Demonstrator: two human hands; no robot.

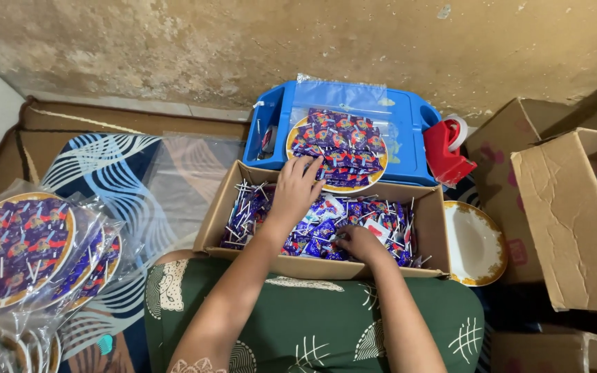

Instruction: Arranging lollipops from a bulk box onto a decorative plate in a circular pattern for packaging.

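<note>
From the head camera, the left hand [297, 188] reaches forward over the far wall of a shallow cardboard box [224, 207], its fingers [310, 168] spread and resting on the near edge of a gold-rimmed plate [374, 179] covered with purple-wrapped lollipops [343, 141]. That plate sits on a blue plastic tray [409, 138], just beyond the box, with a clear plastic bag [343, 93] lying under its far side. The right hand [358, 243] is down inside the box, fingers curled into the heap of loose lollipops [312, 228] with white sticks; whether it pinches one cannot be told. The box rests on the person's lap, over green patterned cloth [312, 318]. A red tape dispenser [448, 148] stands touching the tray's right end. An empty gold-rimmed plate [475, 245] lies just right of the box, beside open brown cartons [575, 214]. At the left, bagged plates of lollipops [19, 249] are stacked on a patterned rug [115, 169].
</note>
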